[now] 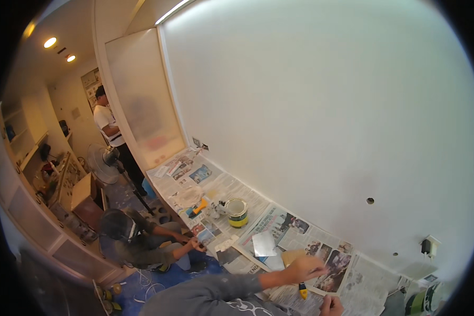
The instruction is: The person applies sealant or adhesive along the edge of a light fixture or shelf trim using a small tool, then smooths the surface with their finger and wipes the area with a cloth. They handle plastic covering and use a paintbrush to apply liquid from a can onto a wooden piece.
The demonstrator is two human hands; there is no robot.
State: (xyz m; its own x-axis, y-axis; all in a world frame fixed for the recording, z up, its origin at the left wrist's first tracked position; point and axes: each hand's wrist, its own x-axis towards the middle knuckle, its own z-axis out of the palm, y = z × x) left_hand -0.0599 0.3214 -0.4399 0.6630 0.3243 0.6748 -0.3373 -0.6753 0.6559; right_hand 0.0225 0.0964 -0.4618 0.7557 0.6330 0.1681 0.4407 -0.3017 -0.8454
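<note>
My left arm, in a grey sleeve, reaches over the newspaper-covered counter. My left hand is closed, its fingertips pressed together above the newspaper; whatever they hold, if anything, is too small to make out. Low in the picture, my right hand is also closed, and its grip is partly hidden. A yellow-and-black handled tool lies just below my left wrist; its other end is covered. Beyond that hand are a tan sheet and a pale grey sheet.
A paint can stands on the counter near an orange-handled tool. The white wall rises behind, with an outlet. A seated person works at left, near a standing fan; another person stands farther back.
</note>
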